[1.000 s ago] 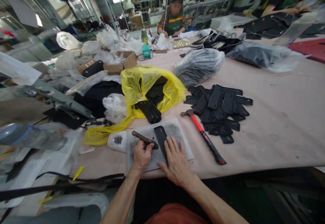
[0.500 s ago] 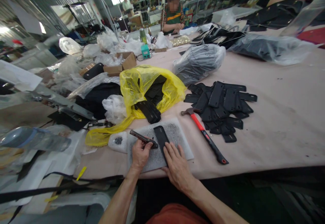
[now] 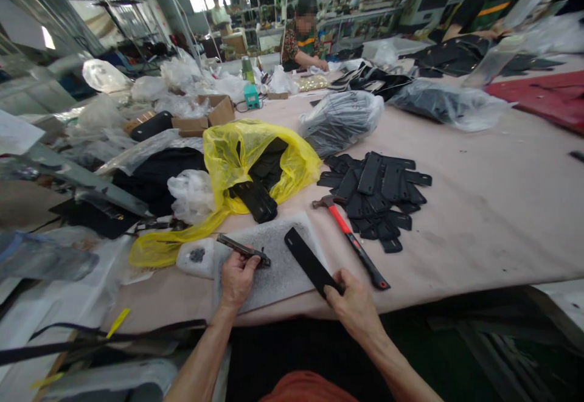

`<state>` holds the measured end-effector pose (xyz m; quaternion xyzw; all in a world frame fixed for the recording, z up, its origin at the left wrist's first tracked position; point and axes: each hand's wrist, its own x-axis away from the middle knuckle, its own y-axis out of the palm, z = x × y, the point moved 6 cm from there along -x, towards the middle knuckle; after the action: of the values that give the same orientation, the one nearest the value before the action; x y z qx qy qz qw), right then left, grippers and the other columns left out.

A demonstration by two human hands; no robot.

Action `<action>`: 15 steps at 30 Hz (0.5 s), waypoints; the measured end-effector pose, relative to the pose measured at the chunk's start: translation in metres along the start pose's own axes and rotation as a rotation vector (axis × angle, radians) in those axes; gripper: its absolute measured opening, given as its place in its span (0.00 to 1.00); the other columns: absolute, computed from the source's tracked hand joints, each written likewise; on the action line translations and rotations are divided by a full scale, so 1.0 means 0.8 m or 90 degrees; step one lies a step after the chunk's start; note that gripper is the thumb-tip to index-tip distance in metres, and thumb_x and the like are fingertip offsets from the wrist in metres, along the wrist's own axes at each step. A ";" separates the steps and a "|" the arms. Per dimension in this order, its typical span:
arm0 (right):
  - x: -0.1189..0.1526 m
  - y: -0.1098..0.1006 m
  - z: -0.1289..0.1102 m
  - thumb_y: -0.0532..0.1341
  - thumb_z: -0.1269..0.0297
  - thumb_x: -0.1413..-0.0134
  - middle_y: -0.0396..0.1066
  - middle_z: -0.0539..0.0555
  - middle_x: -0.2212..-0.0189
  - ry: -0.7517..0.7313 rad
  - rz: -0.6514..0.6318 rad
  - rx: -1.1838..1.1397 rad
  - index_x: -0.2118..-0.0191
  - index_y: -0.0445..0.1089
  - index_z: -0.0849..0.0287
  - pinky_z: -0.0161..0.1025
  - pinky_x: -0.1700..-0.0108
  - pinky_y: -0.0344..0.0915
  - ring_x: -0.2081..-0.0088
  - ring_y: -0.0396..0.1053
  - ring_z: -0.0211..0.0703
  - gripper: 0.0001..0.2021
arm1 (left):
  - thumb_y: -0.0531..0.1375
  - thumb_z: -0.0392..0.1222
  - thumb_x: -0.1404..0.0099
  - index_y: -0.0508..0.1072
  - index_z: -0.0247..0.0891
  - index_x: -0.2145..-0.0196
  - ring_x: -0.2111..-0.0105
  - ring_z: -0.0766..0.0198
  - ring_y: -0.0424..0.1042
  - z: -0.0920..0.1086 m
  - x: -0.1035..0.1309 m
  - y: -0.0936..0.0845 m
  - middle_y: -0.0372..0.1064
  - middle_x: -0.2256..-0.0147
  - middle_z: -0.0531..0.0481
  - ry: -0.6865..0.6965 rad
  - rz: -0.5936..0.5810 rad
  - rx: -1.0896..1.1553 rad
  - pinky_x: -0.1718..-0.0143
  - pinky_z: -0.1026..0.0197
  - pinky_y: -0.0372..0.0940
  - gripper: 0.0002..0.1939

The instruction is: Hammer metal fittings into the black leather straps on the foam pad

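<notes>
My left hand (image 3: 237, 279) is closed around a narrow dark metal tool (image 3: 239, 247) that looks like a punch or die, though its exact kind is unclear. Under it lies a worn, speckled white board (image 3: 269, 285). My right hand (image 3: 356, 306) pinches the near end of a flat black strip (image 3: 305, 259), which has a small slot at its far end. The strip slants across the board's right side. Right of it, a claw hammer (image 3: 350, 236) with a red and black handle rests on the table, beside a pile of similar black strips (image 3: 378, 186).
Behind the board, a yellow plastic bag (image 3: 219, 152) holds more black pieces. A small white block (image 3: 185, 259) with a dark patch sits left of the board. Farther back are a filled clear bag (image 3: 342, 119) and a cardboard box (image 3: 221, 110). A co-worker (image 3: 303, 43) sits across the table.
My right hand has gone from lying flat on the black strip to gripping its near end, and the strip has shifted right and turned. My left hand still holds the tool.
</notes>
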<state>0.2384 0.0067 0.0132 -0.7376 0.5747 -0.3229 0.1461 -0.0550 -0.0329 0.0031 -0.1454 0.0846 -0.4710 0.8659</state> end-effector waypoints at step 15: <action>0.091 0.162 -0.007 0.69 0.48 0.64 0.74 0.57 0.76 0.321 -0.411 -0.556 0.74 0.68 0.64 0.34 0.75 0.61 0.75 0.73 0.42 0.22 | 0.64 0.46 0.45 0.71 0.35 0.60 0.68 0.58 0.78 0.009 0.002 0.002 0.77 0.69 0.48 -0.022 0.020 0.037 0.65 0.60 0.72 0.17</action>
<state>0.1466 -0.0998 -0.0364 -0.7671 0.4182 -0.2499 -0.4173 -0.0511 -0.0319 0.0096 -0.1269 0.0581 -0.4568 0.8785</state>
